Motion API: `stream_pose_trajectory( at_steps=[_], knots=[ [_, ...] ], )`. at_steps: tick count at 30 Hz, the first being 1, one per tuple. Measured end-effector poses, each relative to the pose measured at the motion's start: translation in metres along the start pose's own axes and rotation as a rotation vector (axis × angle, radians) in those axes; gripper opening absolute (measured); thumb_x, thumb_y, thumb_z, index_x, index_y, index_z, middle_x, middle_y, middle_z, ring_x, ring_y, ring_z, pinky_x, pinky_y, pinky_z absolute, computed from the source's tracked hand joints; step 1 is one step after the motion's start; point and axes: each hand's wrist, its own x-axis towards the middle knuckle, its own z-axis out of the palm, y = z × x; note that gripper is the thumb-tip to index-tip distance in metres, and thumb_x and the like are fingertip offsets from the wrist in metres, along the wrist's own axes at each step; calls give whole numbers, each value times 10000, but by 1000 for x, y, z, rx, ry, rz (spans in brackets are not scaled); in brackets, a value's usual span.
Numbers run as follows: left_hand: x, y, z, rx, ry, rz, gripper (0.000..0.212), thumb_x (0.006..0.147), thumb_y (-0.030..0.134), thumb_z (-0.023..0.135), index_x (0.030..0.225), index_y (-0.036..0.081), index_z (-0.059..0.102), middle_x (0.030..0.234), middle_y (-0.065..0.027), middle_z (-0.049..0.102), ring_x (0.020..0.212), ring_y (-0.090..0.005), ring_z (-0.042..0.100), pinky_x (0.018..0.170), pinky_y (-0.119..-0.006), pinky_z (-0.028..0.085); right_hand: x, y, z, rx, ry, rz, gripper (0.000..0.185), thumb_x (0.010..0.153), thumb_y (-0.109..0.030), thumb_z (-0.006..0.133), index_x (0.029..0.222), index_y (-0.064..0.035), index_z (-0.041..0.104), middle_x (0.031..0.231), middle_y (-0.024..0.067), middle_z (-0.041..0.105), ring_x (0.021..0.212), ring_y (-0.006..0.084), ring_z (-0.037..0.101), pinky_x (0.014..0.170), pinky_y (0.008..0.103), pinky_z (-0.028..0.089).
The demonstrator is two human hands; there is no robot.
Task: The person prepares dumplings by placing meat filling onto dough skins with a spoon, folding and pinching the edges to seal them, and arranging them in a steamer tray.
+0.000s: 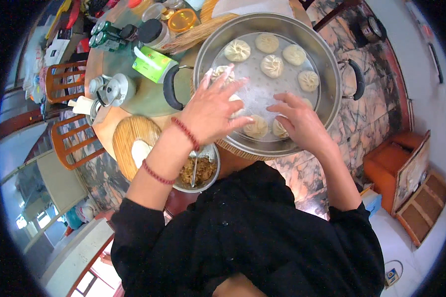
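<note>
Pleated, uncooked filled buns (272, 66) are arranged around a perforated steamer tray (258, 89) inside a wide metal steamer pot (329, 55). My left hand (215, 107) is over the left side, its floured fingers spread, with nothing seen in its grasp. It partly hides two buns beneath it. Above the right front, my right hand (301, 117) has its fingers apart and bent, also appearing to hold nothing. A bun (256, 127) sits at the front between the hands. Another bun (280, 129) lies partly behind my right fingers.
Left of the pot are a metal bowl (217, 169) of minced filling with a spoon (194, 169), and a wooden board (128, 130) bearing dough (139, 150). Beyond stand a kettle (120, 89), a tissue pack (152, 63), jars (154, 33) and a straw whisk (197, 35).
</note>
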Motion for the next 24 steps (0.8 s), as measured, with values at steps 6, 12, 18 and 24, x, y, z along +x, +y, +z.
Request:
stream_pose_trajectory(
  at_steps=[6,12,18,24],
  knots=[
    [17,-16,11,-5,-207,-87,362,925,454,589,1069,146,714,1478,-129,444,1387,-434,347,1136,-596,252,-23,-8,19,-83,-96,-107,291,897,-186,613,1178,-121,646,1318,153,545,1195,362,520,984,472,421],
    [15,-23,19,-50,-147,-57,363,923,425,607,1080,119,723,1389,-173,528,1274,-407,478,1064,-476,375,-29,-10,33,-199,-47,-119,354,908,-330,620,1206,-137,630,1353,149,528,1237,358,510,1013,484,401],
    [14,-24,19,-73,-152,-64,356,919,418,618,1062,111,727,1343,-171,557,1260,-404,492,1055,-475,383,-25,-8,21,-140,-219,-57,364,893,-329,634,1209,-148,640,1380,147,515,1272,365,490,1055,496,385],
    [11,-26,21,-82,-120,-65,354,916,424,621,1057,119,732,1310,-168,581,1249,-406,504,1058,-488,380,-8,27,-25,-499,-17,3,497,827,-221,687,1308,-151,584,1475,150,419,1366,364,389,1098,492,359]
  ],
)
